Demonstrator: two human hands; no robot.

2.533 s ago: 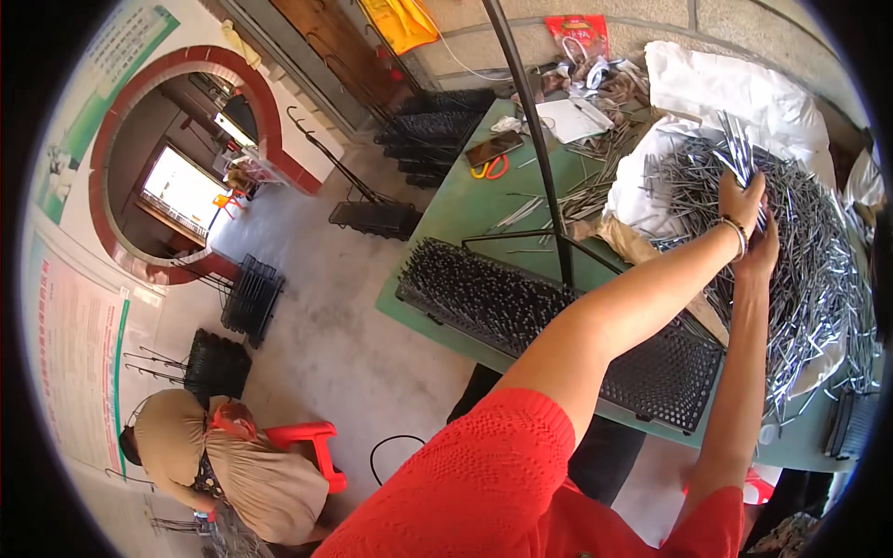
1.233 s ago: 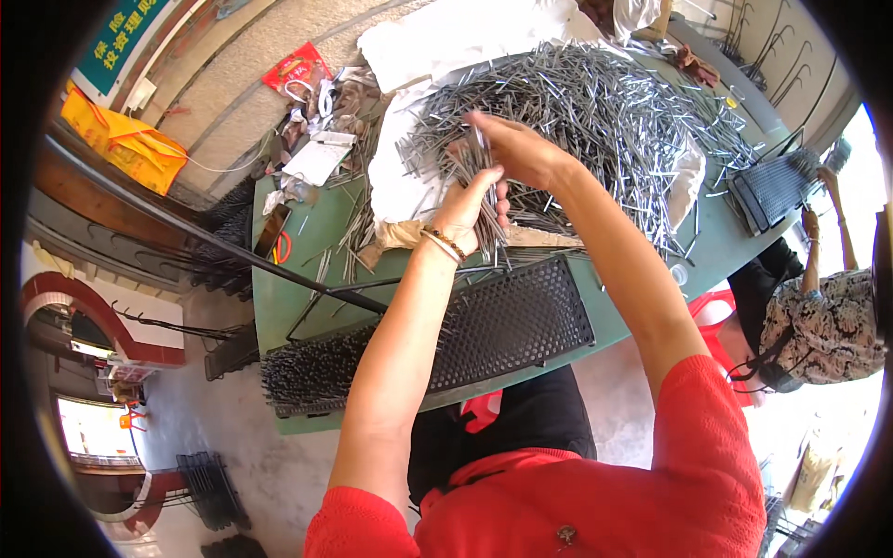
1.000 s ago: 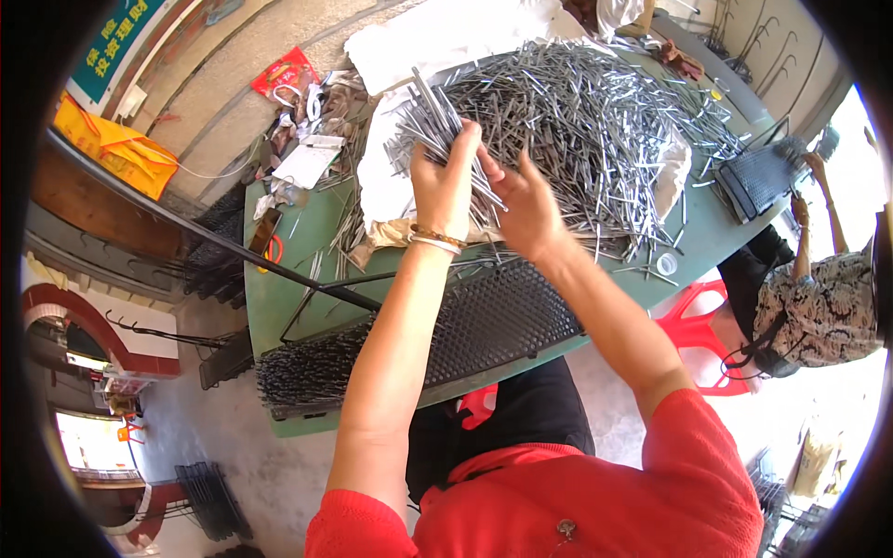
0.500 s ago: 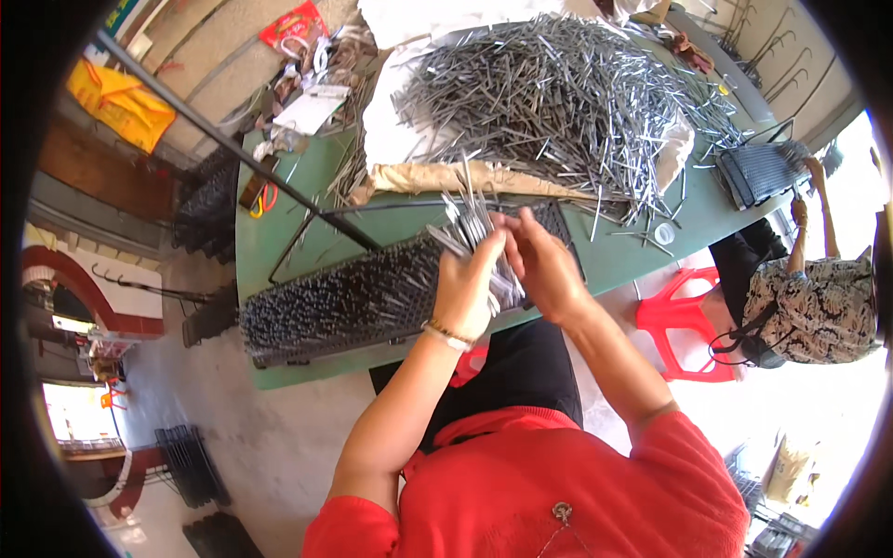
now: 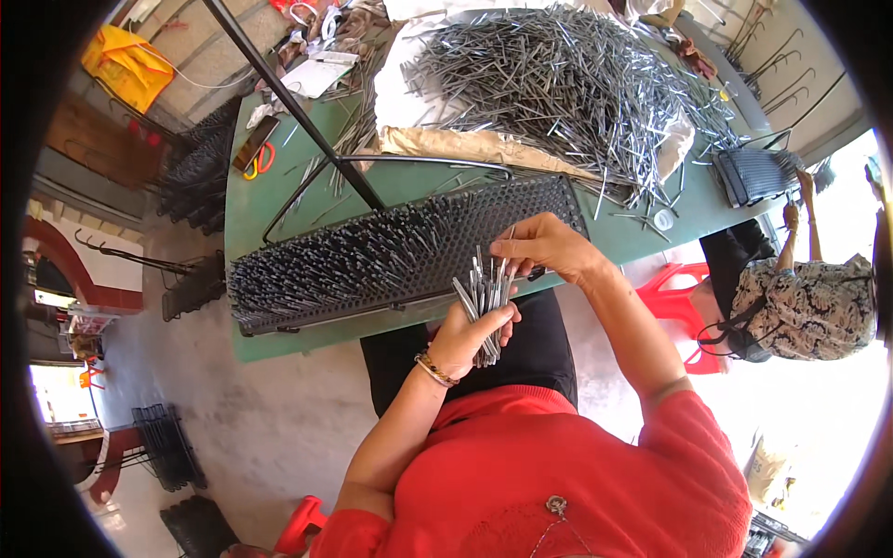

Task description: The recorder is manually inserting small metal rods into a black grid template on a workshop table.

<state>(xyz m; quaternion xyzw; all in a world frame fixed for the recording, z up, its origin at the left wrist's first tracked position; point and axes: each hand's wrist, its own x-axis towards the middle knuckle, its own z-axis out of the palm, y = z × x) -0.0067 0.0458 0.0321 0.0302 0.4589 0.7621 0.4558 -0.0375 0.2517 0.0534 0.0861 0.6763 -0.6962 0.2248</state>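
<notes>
A bunch of thin grey metal sticks (image 5: 480, 302) stands up out of my left hand (image 5: 462, 337), whose fingers are wrapped round it in front of my lap. Just above those tips, my right hand (image 5: 549, 249) is closed in a pinch, with what looks like a single stick between thumb and fingers. Beyond both hands, along the table's near edge, lies a long black perforated rack (image 5: 456, 232). Upright sticks crowd its left part, while bare holes show toward the right. The pinching fingers are close to its right part.
A big heap of loose sticks (image 5: 558, 93) covers a sheet on the green table (image 5: 265, 209). Scissors (image 5: 259, 161) lie at the left. A black metal bar (image 5: 288, 102) slants above the rack. At the right, a person (image 5: 800, 307) handles another rack (image 5: 755, 175) by a red stool (image 5: 674, 298).
My left hand has come down toward my lap with the bunch, away from the rack. The right hand has parted from it and turned into a pinch. My view has shifted slightly.
</notes>
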